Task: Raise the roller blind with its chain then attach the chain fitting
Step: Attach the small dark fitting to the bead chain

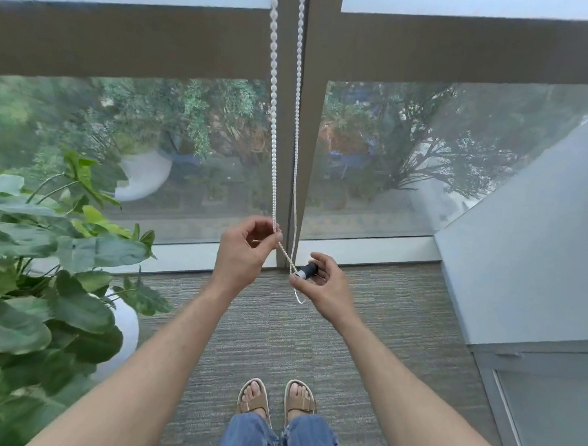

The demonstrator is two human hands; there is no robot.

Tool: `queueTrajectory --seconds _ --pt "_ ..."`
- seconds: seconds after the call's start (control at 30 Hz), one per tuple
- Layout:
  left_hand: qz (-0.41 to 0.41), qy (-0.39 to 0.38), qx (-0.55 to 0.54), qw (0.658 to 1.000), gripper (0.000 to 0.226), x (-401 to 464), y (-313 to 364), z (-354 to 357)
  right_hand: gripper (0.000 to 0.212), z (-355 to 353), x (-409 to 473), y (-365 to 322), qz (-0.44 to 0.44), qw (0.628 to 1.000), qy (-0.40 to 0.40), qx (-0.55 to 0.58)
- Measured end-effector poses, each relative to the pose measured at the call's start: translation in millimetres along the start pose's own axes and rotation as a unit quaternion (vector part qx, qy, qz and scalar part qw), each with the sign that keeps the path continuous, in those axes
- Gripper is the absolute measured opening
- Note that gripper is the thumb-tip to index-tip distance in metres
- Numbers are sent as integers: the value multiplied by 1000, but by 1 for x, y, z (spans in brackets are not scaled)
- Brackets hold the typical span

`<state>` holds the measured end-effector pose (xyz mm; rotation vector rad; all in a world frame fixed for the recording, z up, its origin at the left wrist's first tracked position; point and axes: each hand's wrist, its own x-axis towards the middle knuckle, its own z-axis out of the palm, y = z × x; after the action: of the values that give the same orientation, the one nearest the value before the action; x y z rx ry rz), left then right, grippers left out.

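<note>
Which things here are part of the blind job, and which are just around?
Job:
- bead chain, pinched by the left hand
- black chain fitting, held in the right hand at the chain's low loop

Just around:
- potted plant in a white pot
- carpet
- window glass

Leafy plant (41, 279) w/ white pot (126, 323), grey carpet (280, 340).

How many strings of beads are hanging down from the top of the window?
2. The left strand runs down into the left hand; the right strand drops beside it to the right hand, which holds the black fitting.
</note>
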<state>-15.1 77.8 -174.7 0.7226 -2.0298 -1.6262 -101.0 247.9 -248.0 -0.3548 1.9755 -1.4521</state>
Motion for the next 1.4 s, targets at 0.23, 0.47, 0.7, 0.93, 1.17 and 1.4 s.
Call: queueTrajectory --seconds 0.23,0.47,0.7,0.93,1.17,1.4 --pt "-11 2 -1 1000 17 -2 -67 21 70 6 22 71 13 999 10 -37" --pt "-16 -13 7 1000 15 -10 -138 44 63 22 46 147 44 997 16 -65" --pt "-20 -16 13 1000 20 -12 -194 57 63 45 72 215 78 994 16 -79" --pt "-6 -14 0 1000 19 -5 -230 59 68 65 93 274 127 986 34 -105" --pt "24 -38 23 999 24 3 -261 66 38 79 113 315 161 981 -1 -111" --pt "22 -73 40 996 16 -3 -292 77 18 87 123 335 192 977 13 -89"
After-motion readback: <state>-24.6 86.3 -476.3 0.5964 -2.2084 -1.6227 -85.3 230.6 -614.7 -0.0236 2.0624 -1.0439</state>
